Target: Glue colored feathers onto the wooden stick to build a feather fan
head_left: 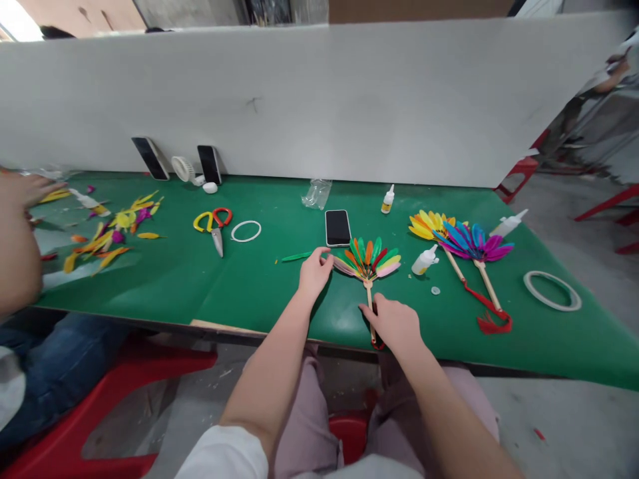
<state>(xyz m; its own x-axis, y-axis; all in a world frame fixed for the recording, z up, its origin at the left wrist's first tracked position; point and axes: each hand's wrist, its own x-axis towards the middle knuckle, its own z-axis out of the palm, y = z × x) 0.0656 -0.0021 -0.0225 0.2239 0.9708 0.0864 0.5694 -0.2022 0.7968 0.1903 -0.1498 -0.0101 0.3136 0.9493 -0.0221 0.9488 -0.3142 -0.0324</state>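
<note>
A small feather fan (368, 261) with green, orange, red, yellow and pink feathers lies on the green table in front of me. My right hand (397, 322) is closed round its wooden handle, near the table's front edge. At the fan's left side is my left hand (315, 271), its fingertips by a pink feather; whether it pinches anything is too small to tell. A loose green feather (297, 256) lies just left of that hand. Behind the fan is a phone (338, 228), and a white glue bottle (425, 260) stands tilted to its right.
Yellow (432, 225) and blue-magenta (474, 241) fans lie at the right, near a tape ring (552, 291). Scissors (214, 229) and a white ring (246, 231) are at left. Further left, a person's arm (17, 246) reaches beside loose feathers (102, 243). A white board (299, 100) borders the table's back.
</note>
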